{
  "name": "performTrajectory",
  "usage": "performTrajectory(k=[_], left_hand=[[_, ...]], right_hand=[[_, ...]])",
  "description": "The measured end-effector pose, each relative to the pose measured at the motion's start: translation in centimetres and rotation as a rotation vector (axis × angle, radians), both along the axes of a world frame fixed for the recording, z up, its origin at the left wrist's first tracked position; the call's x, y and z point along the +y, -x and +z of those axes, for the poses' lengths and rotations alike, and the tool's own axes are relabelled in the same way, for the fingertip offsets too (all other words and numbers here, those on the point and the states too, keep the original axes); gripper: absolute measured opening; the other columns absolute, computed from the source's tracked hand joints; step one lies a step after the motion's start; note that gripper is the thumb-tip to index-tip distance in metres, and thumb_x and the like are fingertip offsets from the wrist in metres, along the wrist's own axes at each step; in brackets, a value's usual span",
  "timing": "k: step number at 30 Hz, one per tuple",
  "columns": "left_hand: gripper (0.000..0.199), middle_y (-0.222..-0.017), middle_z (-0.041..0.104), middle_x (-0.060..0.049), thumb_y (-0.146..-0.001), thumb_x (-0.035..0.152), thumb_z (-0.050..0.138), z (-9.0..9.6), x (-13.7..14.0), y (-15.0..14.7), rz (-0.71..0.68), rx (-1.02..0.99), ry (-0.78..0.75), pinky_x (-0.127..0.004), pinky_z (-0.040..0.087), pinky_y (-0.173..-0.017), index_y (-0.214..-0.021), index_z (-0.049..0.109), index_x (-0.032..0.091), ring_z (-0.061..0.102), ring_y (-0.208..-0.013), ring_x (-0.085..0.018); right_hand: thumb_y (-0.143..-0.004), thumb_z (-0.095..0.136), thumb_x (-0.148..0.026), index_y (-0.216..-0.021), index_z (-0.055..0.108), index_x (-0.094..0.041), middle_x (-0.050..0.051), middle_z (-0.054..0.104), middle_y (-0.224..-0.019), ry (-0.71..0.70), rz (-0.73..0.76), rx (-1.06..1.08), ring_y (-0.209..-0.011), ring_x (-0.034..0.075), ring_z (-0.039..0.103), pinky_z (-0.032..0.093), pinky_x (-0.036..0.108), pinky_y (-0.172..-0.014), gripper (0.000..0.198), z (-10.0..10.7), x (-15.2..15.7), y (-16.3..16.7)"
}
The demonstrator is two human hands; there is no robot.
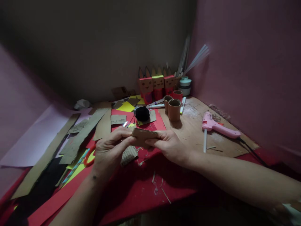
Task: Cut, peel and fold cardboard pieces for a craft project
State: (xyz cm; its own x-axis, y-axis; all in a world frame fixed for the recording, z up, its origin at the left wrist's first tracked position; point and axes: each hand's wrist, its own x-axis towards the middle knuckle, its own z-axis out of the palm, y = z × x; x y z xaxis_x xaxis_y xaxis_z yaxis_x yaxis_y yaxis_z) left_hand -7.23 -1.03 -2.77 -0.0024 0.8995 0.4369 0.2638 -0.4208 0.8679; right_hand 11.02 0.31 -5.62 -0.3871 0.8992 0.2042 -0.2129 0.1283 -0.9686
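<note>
A small brown cardboard piece (142, 135) is pinched between both hands above the red table top. My left hand (112, 149) grips its left end between thumb and fingers. At its right end, my right hand (172, 146) holds it the same way. Just below the left fingers lies a corrugated cardboard scrap (129, 156). Beyond the held piece sits a black ball of yarn (142, 114) on scraps. Orange-handled scissors (88, 157) lie beside my left wrist, partly hidden.
Cardboard strips (82, 135) and coloured paper cover the left side. Cardboard tubes (174, 110) stand behind my right hand, with box-headed figures (146, 86) at the back. A pink glue gun (217, 125) lies on a board (192, 125), its cord (252, 152) trailing right.
</note>
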Motion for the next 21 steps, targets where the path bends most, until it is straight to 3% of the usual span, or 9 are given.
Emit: performTrajectory(k=[3, 6, 9, 14, 21], left_hand=[[0.008, -0.065, 0.062, 0.002, -0.073, 0.025, 0.074, -0.2, 0.4, -0.1, -0.016, -0.055, 0.221, -0.021, 0.042, -0.056, -0.069, 0.07, 0.019, 0.052, -0.06, -0.011], [0.016, -0.063, 0.062, 0.002, -0.071, 0.031, 0.076, -0.4, 0.8, -0.2, -0.098, -0.19, 0.431, -0.02, 0.039, -0.048, -0.074, 0.068, 0.017, 0.049, -0.051, -0.009], [0.021, -0.068, 0.064, 0.001, -0.069, 0.031, 0.079, -0.5, 1.0, -0.2, -0.138, -0.284, 0.511, -0.018, 0.041, -0.048, -0.081, 0.067, 0.018, 0.054, -0.054, -0.009], [0.023, -0.063, 0.061, 0.003, -0.068, 0.029, 0.08, -0.5, 0.9, -0.2, -0.133, -0.314, 0.478, -0.015, 0.04, -0.043, -0.076, 0.063, 0.017, 0.052, -0.049, -0.007], [0.034, -0.065, 0.065, 0.001, -0.063, 0.03, 0.083, -0.3, 0.8, -0.6, -0.16, -0.407, 0.638, -0.022, 0.052, -0.047, -0.081, 0.057, 0.018, 0.062, -0.052, -0.013]], right_hand=[[-0.08, 0.065, -0.025, -0.091, 0.069, -0.011, 0.002, 0.068, -0.066, 0.284, 0.114, 0.065, -0.054, 0.012, 0.064, 0.054, 0.025, -0.054, 0.018, 0.1, 0.4, 0.1], [-0.079, 0.067, -0.026, -0.09, 0.063, -0.011, 0.006, 0.069, -0.068, 0.443, 0.165, 0.131, -0.053, 0.015, 0.067, 0.052, 0.021, -0.046, 0.018, 0.0, 0.8, 0.2], [-0.079, 0.067, -0.026, -0.083, 0.06, -0.012, 0.007, 0.069, -0.065, 0.465, 0.176, 0.147, -0.051, 0.016, 0.068, 0.051, 0.021, -0.044, 0.017, -0.2, 1.1, 0.2], [-0.078, 0.067, -0.025, -0.085, 0.062, -0.013, 0.006, 0.069, -0.066, 0.46, 0.205, 0.158, -0.051, 0.015, 0.067, 0.051, 0.02, -0.043, 0.015, -0.5, 1.0, 0.3], [-0.08, 0.066, -0.029, -0.079, 0.059, -0.013, 0.008, 0.068, -0.059, 0.455, 0.215, 0.126, -0.045, 0.014, 0.065, 0.047, 0.017, -0.038, 0.017, -0.2, 1.2, 0.1]])
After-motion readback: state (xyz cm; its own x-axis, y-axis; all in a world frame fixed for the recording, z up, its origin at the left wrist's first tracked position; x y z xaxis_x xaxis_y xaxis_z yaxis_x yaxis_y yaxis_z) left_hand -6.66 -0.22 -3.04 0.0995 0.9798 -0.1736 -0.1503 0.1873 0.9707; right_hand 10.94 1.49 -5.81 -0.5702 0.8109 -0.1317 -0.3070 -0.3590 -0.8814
